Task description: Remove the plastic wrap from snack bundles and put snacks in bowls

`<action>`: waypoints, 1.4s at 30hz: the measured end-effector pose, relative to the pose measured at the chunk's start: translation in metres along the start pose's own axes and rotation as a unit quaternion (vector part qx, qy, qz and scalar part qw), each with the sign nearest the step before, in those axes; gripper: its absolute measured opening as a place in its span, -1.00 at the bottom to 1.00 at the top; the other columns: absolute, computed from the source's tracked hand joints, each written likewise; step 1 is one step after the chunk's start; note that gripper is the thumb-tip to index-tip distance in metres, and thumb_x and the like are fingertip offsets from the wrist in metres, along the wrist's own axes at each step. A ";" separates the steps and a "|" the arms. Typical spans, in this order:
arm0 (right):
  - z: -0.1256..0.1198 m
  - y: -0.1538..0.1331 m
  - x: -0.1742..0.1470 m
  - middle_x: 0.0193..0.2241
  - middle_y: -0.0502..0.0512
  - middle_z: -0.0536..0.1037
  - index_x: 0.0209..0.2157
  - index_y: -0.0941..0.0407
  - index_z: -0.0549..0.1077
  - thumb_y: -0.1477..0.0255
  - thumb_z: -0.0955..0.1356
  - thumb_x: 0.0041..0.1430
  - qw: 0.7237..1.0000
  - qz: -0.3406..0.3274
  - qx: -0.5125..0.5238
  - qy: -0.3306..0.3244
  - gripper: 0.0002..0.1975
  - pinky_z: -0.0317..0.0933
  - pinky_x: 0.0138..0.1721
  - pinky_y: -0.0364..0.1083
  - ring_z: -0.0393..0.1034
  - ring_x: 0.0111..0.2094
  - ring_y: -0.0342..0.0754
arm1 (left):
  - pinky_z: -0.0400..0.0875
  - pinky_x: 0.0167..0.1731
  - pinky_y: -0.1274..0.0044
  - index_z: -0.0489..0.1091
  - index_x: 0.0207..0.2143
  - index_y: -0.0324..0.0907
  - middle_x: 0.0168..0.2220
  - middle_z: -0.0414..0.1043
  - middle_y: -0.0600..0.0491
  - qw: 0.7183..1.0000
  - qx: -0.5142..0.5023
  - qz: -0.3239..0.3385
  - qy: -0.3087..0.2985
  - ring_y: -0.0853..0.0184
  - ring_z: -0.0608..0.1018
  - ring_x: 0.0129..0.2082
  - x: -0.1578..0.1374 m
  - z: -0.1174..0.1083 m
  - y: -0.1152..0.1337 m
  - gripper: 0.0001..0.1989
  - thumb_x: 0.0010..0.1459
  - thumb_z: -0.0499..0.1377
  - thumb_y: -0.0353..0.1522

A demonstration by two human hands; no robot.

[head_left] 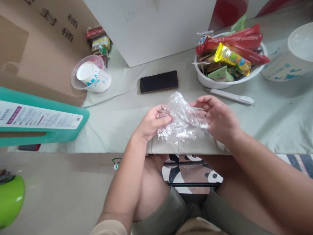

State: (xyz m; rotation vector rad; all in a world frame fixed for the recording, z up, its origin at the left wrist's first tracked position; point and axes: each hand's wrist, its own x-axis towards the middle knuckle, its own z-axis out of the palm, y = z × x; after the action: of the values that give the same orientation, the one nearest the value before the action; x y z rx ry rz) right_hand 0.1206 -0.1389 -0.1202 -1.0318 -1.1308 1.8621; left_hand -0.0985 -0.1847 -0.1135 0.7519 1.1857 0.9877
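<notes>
A crumpled sheet of clear plastic film (181, 120) hangs between my hands, just above the front edge of the cloth-covered table. My left hand (154, 122) pinches its left side between thumb and fingers. On the other side, my right hand (217, 117) has its fingers apart and slightly curled, touching or very near the film's right edge; motion blurs it a little. Behind the film lies a dark phone (159, 81), screen up. A white utility knife (230, 95) rests to the right, in front of a white bowl (212, 82) heaped with wrapped snacks.
Paper and plastic cups (97, 80) stand at the left beside a cardboard box (44, 42) and a teal container (80, 114). A white box (151, 29) closes off the back. At the right is a large paper cup (290, 58). The pale tablecloth (110, 130) has creases.
</notes>
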 end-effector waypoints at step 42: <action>-0.017 0.004 -0.013 -0.54 -0.09 0.38 -0.31 0.01 0.40 0.27 0.37 0.13 0.998 -0.059 0.002 0.004 -0.87 0.14 -0.54 -0.12 0.20 -0.58 -0.14 | 0.21 -0.72 0.58 0.30 -0.56 -0.13 -0.69 0.33 0.19 0.999 -0.011 0.032 -0.002 0.46 0.34 -0.75 0.013 0.029 0.001 -0.57 -0.22 0.46 -0.11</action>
State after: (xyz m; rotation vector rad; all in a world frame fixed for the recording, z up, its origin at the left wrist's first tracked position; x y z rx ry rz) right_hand 0.1402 -0.1453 -0.1251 -0.9492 -1.1585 1.7649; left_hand -0.0692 -0.1717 -0.1108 0.7769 1.1512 1.0499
